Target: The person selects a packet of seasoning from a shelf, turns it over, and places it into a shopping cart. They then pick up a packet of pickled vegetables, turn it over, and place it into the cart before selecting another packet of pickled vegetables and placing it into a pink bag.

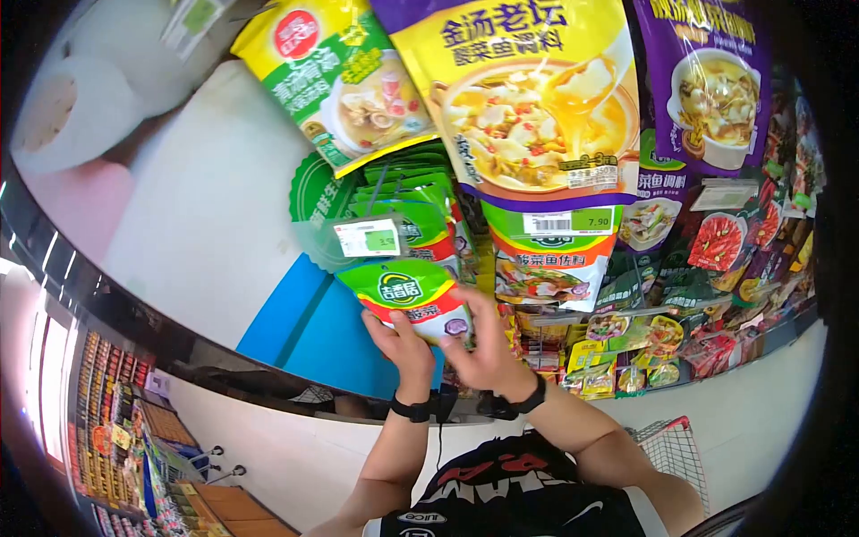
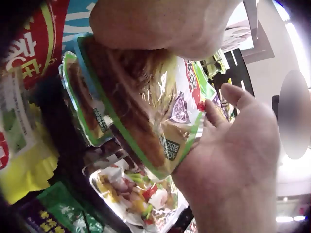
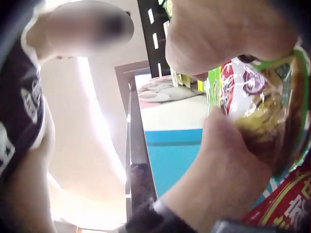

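Three large soup-mix bags are hung at the top of the rack: one yellow bag (image 1: pixel 537 98), one green-yellow bag (image 1: pixel 344 76) and one purple bag (image 1: pixel 707 76). Two price tags are seen, a yellow-green one (image 1: pixel 569 221) and a smaller one (image 1: pixel 368 238). One green sachet (image 1: pixel 413 300) is held at the front of the hanging row, clamped between both hands. The left hand (image 1: pixel 400 345) grips its lower edge; the right hand (image 1: pixel 488 349) covers its right side. Its lower part is hidden, and the small packets behind are blurred.
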A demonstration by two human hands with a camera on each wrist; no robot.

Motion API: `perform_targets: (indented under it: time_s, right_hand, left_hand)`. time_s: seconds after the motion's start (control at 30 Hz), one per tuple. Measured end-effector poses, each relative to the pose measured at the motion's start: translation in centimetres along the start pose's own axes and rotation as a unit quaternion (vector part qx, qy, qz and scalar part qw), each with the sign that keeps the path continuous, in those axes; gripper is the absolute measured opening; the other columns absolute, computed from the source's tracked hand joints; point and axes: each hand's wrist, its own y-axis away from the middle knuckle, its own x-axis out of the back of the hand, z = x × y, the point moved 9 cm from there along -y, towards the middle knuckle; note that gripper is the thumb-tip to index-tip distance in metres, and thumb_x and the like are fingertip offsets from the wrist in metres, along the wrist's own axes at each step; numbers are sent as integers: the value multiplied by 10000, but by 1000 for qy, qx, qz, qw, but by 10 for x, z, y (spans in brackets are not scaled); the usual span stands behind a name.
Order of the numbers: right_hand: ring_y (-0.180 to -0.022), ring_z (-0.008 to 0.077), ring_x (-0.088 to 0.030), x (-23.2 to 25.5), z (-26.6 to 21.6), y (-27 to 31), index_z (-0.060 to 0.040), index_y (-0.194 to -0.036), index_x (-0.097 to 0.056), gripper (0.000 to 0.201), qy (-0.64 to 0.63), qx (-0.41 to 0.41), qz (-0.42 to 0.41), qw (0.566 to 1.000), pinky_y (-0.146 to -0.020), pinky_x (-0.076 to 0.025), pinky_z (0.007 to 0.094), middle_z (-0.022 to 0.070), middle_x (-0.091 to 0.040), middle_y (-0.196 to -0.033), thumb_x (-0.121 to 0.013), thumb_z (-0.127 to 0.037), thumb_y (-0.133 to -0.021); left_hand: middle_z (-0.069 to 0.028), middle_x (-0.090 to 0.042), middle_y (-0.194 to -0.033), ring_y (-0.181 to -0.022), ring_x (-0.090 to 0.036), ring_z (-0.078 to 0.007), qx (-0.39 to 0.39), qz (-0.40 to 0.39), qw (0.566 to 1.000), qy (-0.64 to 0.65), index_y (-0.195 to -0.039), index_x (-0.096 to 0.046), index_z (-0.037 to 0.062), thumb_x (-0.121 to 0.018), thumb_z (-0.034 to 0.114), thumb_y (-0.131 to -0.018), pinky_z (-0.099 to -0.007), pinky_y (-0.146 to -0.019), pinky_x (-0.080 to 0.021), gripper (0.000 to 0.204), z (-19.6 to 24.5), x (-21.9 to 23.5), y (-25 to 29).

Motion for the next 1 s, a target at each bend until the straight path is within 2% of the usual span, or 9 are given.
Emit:
perform_targets:
  time_s: [0.07,0.2,0.27,0.33,0.43,0.57,0.8,0.93,1.0]
  right_hand:
    - [-1257,239,-505,5,4,-10,-14,-1297,-451,456,-158,-98,-62,981,-1092,-376,392,158,-532,-1309,-638,-197,-923]
    - [-1247,229,-535,11,29,-22,-60,-1165,-475,379,-415,-203,-158,873,-1065,-397,371,136,-586,-1279,-583,-377,-987]
    - [-1322,261,-505,-9,12,-42,-41,-1322,-454,438,-346,-187,-210,895,-1080,-407,395,165,-547,-1383,-557,-337,-1016]
    - [-1371,286,-474,-30,8,-57,-31,-1414,-423,497,-216,-190,-245,926,-1098,-399,427,184,-520,-1438,-549,-302,-1018]
    - [-1376,304,-479,-43,18,-83,-36,-1526,-321,565,-102,-97,-220,965,-1098,-407,427,179,-495,-1466,-515,-165,-1011]
    - [-1305,285,-555,-35,34,-110,-4,-1497,-349,563,-104,-165,-87,977,-1052,-454,377,167,-535,-1429,-475,-46,-950]
    - [-1159,216,-629,-45,24,-119,16,-1397,-464,476,-29,-162,-25,986,-1031,-467,343,125,-633,-1281,-528,-10,-926]
    - [-1236,243,-593,-45,31,-116,38,-1390,-479,437,65,-171,-26,983,-1068,-435,356,173,-620,-1321,-495,-78,-969]
    - [-1269,224,-562,-47,28,-99,28,-1345,-540,397,48,-127,-16,991,-1087,-413,343,147,-585,-1376,-536,-107,-972]
  left_hand:
    - [-137,-538,-1291,-1145,-557,-170,53,32,997,54,-1335,-380,-8,-500,178,-1066,-340,-971,-485,349,1,4,13]
    - [-125,-556,-1297,-1167,-578,-188,104,12,988,113,-1361,-384,9,-488,218,-1073,-353,-1000,-482,370,4,10,54]
    - [-127,-546,-1343,-1184,-595,-210,101,-20,991,84,-1402,-367,27,-473,250,-1079,-379,-998,-502,407,2,20,74]
    - [-90,-568,-1242,-1128,-570,-156,105,-53,992,38,-1305,-426,24,-482,264,-1076,-338,-977,-477,336,8,30,94]
    - [-65,-565,-1113,-1013,-528,-116,107,-86,990,-20,-1163,-478,17,-517,221,-1049,-290,-943,-432,237,20,51,117]
    - [-60,-568,-1089,-1008,-521,-111,132,-96,987,-6,-1137,-475,18,-550,221,-1035,-290,-928,-431,239,29,80,133]
    - [-52,-573,-1068,-982,-514,-98,100,-92,990,25,-1124,-463,29,-583,278,-1025,-279,-910,-430,293,76,123,135]
    - [-43,-567,-1052,-953,-507,-96,94,-101,990,12,-1102,-476,34,-601,360,-1011,-273,-878,-430,361,90,151,144]
    - [-42,-563,-1050,-953,-507,-99,107,-106,989,7,-1105,-480,29,-607,388,-1004,-273,-874,-429,394,94,164,149]
